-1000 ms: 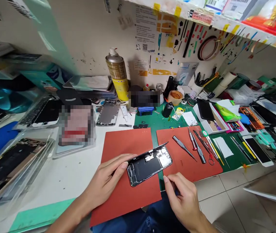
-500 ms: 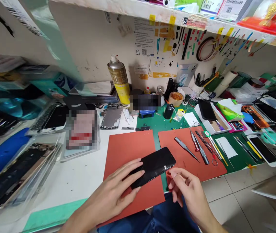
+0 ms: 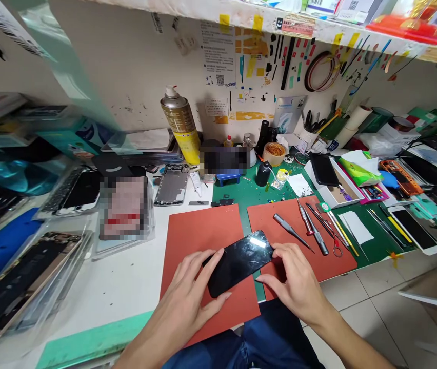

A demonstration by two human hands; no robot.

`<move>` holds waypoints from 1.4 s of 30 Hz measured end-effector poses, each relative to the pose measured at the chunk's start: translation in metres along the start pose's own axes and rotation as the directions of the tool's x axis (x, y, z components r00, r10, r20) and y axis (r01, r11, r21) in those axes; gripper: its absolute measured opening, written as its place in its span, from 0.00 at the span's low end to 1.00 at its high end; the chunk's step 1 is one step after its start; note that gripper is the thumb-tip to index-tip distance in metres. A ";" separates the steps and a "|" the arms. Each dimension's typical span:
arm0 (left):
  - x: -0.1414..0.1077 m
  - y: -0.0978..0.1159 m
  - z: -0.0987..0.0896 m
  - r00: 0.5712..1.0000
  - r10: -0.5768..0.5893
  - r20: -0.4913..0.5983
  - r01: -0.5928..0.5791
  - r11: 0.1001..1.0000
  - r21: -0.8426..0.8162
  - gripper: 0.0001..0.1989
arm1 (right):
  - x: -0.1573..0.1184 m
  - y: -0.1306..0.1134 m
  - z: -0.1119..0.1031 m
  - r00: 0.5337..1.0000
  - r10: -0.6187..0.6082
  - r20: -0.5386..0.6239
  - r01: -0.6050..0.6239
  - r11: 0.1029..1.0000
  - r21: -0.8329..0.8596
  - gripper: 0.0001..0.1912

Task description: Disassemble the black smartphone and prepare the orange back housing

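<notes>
A black smartphone lies slanted over the left red mat, its dark glass face up and catching a bright reflection. My left hand grips its left end, with fingers along the upper edge and the thumb by the lower edge. At the other end is my right hand. Its fingertips touch the phone's right corner, while the thumb is spread away from the glass. Right of the phone, a grey pointed tool and a screwdriver lie on the right red mat.
Tweezers and red-handled scissors lie among other slim tools. A white-framed phone is farther right. Behind stand a spray can, a dark bottle and a white box. Opened phone parts fill the left side.
My right hand has moved up and opened, bringing its fingertips to the phone's right end. The phone has tilted, so its glass now reflects light. My left hand has closed more around it.
</notes>
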State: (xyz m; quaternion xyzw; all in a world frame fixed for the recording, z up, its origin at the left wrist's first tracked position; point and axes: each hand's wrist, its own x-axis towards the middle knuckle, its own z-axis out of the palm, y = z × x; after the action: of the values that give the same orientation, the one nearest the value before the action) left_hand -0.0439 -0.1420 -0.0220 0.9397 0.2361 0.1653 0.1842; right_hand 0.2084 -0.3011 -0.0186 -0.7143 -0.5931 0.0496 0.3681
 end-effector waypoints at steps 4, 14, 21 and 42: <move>0.004 0.001 0.000 0.999 0.026 -0.036 -0.028 0.998 -0.053 0.37 | 0.004 -0.001 0.004 0.998 -0.060 0.012 0.061 0.997 -0.039 0.10; 0.004 -0.003 0.001 0.997 0.034 -0.067 -0.041 0.994 -0.098 0.35 | 0.003 -0.002 0.007 1.000 -0.007 0.006 0.007 1.000 -0.004 0.08; 0.002 -0.002 0.000 0.998 0.016 -0.068 -0.024 0.993 -0.118 0.39 | -0.001 0.000 0.010 1.000 0.001 -0.020 0.000 1.000 0.017 0.09; -0.002 0.003 0.001 0.950 0.237 -0.202 -0.226 0.971 0.074 0.43 | 0.053 0.011 -0.015 0.889 -0.374 0.264 0.372 0.926 0.061 0.38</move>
State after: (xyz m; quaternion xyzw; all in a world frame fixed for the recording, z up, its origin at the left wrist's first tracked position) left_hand -0.0441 -0.1461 -0.0217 0.9425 0.1463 0.2781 0.1139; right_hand 0.2406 -0.2621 0.0051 -0.5721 -0.7635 0.0777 0.2894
